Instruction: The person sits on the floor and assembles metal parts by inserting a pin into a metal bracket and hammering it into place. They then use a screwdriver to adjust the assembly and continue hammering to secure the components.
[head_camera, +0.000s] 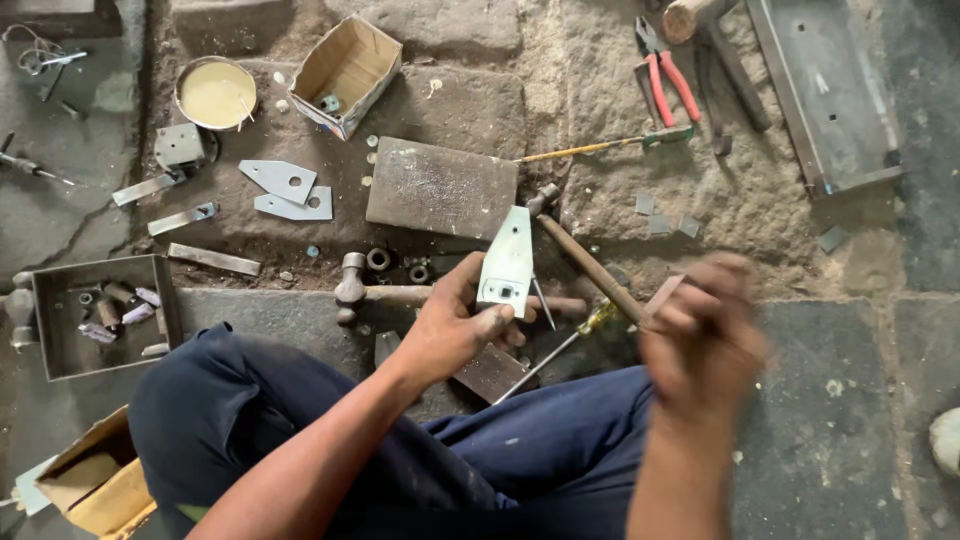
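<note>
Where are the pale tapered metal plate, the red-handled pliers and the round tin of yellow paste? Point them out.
pale tapered metal plate (508, 255), head view, middle of its flat face.
red-handled pliers (672, 84), head view, on one red handle.
round tin of yellow paste (216, 94), head view, paste surface.

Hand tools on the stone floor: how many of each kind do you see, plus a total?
Hammers: 2, one with a round head lying flat, one with a wooden handle running diagonally.
Pliers: 1, with red handles.
Screwdrivers: 2, one with a green grip, one with a yellowish grip near the knee.
Total: 5.
The dark tools at the top right are too unclear to sort.
</note>
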